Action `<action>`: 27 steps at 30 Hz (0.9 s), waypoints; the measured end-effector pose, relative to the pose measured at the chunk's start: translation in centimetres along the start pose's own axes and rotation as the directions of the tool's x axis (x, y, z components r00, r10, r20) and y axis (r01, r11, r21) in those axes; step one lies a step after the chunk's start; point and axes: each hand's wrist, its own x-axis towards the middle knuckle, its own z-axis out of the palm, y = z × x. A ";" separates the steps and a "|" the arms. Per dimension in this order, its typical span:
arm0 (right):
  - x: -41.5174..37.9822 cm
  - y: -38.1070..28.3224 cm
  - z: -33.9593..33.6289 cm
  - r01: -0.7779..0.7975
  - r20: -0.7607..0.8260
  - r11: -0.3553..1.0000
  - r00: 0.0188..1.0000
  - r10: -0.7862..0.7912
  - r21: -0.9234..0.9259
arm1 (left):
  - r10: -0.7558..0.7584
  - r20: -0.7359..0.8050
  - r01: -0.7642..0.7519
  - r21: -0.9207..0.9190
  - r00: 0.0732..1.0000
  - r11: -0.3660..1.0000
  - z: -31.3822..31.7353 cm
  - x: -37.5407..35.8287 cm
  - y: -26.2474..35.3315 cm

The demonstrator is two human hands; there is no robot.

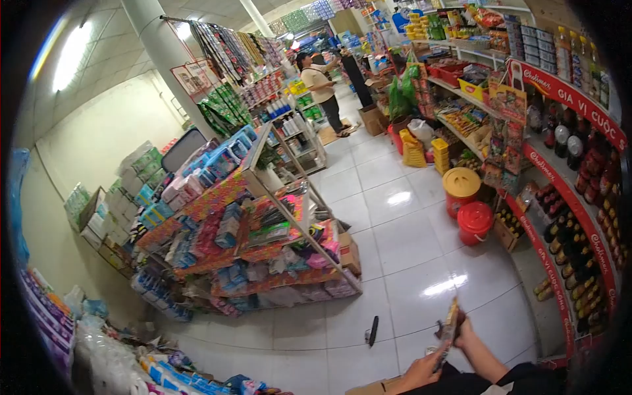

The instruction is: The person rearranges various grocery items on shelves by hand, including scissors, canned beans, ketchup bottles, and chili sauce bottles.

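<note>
Low in the view, my left hand [422, 370] is closed around the lower end of a narrow flat item [450, 324] with yellowish and dark patches. My right hand [466, 334] is closed at its upper part, on the right side. The item stands tilted, and its kind is too small and blurred to make out. To the left of my hands, a slim black object [373, 331] lies on the tiled floor. At the bottom edge, part of a cardboard piece [372, 387] shows beside my left forearm.
Shelves of bottles [571, 263] with red edging curve along the right. A red bucket [474, 222] and a yellow-lidded bucket [461, 184] stand before them. At left is a rack [263, 247] of packaged goods. Farther down the aisle stands a person [321, 89] in a light top.
</note>
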 end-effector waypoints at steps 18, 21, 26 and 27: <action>0.4 -9.0 4.4 0.327 0.017 0.922 0.944 -0.331 -0.206 | -0.056 -0.129 0.062 0.047 0.990 0.997 -5.7 9.4 5.2; 2.4 -11.1 3.4 0.644 0.004 0.665 0.720 -0.694 -0.377 | -0.053 -0.111 0.040 -0.114 0.992 0.993 -6.7 9.6 4.8; 0.8 -7.2 2.4 0.708 0.309 0.242 0.554 -0.773 -0.663 | -0.171 -0.122 0.137 -0.245 0.978 0.960 -7.3 9.7 4.2; 0.0 -6.1 2.4 0.737 0.463 0.033 0.458 -0.759 -0.675 | -0.170 -0.181 0.123 -0.245 0.969 0.962 -6.7 9.5 3.8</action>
